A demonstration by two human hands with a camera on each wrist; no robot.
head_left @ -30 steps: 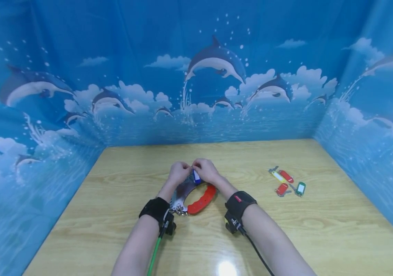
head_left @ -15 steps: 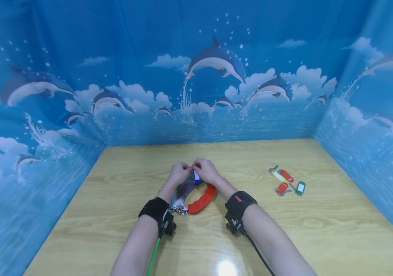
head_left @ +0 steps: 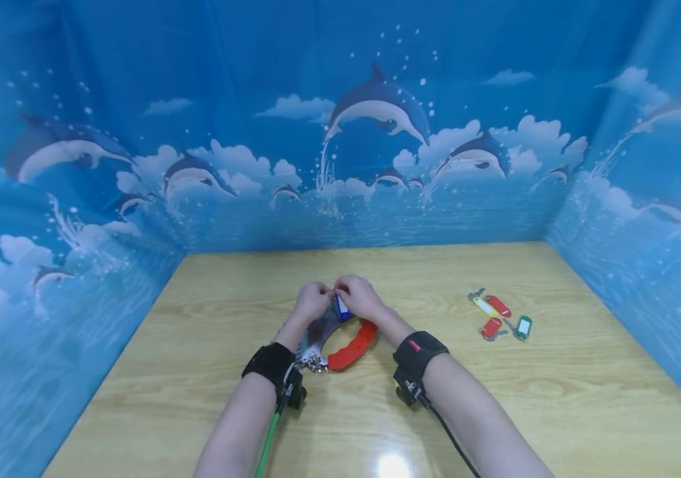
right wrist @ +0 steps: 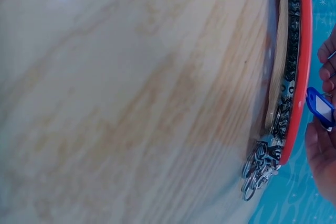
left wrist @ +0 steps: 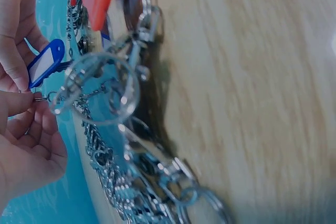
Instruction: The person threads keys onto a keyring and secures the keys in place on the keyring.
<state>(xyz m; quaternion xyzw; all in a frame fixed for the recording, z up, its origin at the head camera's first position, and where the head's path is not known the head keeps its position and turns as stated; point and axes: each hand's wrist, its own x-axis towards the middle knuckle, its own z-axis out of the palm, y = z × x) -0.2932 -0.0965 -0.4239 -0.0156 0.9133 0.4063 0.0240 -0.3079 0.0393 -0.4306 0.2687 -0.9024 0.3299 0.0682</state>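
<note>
While both hands meet above the red ring [head_left: 352,348] at mid-table, the left hand [head_left: 312,302] pinches a small metal clip [left wrist: 42,97] and the right hand [head_left: 358,297] pinches one blue key tag [head_left: 342,307] — four more tags [head_left: 498,317] lie well apart on the wooden table [head_left: 496,398]

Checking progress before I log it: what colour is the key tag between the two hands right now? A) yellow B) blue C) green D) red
B: the key tag pinched between the left hand and right hand is blue with a white label.
</note>
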